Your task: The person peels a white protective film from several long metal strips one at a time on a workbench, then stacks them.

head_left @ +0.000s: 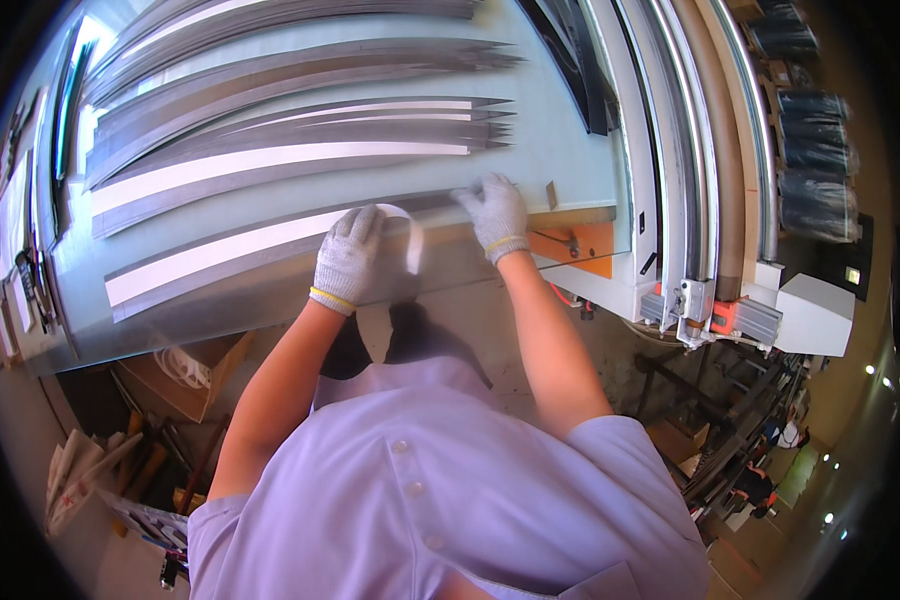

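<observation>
A workshop floor cluttered with cardboard boxes [185, 375] lies below a pale grey worktop [560, 150]. At its near edge, the gloved left hand [348, 258] closes on a white roll of tape [406, 235], while the gloved right hand [495, 212] presses flat, fingers spread, on the nearest long grey metal strip [230, 255]. More pointed strips [290, 115] lie in rows beyond.

Your long grey metal strip with a white face [230, 250] lies flat along the table's near edge; a white tape roll [407, 235] stands on it.
</observation>
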A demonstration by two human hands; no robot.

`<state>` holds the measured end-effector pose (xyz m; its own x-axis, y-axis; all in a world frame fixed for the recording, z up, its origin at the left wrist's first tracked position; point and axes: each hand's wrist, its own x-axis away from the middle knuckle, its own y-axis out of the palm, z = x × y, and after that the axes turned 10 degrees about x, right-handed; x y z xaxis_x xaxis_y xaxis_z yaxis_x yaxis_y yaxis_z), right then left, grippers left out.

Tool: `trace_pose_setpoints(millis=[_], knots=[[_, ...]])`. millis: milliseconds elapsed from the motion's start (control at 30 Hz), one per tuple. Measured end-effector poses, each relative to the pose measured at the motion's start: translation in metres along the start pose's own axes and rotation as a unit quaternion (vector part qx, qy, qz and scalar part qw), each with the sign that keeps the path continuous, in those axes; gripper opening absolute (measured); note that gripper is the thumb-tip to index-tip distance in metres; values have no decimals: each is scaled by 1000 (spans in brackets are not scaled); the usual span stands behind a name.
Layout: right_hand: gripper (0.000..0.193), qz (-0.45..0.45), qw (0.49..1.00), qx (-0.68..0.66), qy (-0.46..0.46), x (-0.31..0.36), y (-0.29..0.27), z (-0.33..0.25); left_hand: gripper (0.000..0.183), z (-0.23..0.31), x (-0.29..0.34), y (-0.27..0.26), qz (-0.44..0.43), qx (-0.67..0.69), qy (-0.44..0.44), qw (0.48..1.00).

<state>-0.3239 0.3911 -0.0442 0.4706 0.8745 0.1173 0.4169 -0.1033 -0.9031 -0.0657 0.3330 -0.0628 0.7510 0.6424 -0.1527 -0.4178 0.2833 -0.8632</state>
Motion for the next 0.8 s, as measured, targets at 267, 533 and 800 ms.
trace_pose_setpoints(millis=[267, 533, 800], knots=[[43, -84, 994, 44, 53, -27, -7, -10, 48, -5, 2, 4, -4, -7, 2, 1000], [41, -122, 989, 71, 37, -32, -13, -9, 50, -5, 3, 4, 0, -2, 1, 1000], [36, 22, 999, -18, 40, -26, 7, 2, 49, -5, -1, 4, 0, 8, 4, 1000]])
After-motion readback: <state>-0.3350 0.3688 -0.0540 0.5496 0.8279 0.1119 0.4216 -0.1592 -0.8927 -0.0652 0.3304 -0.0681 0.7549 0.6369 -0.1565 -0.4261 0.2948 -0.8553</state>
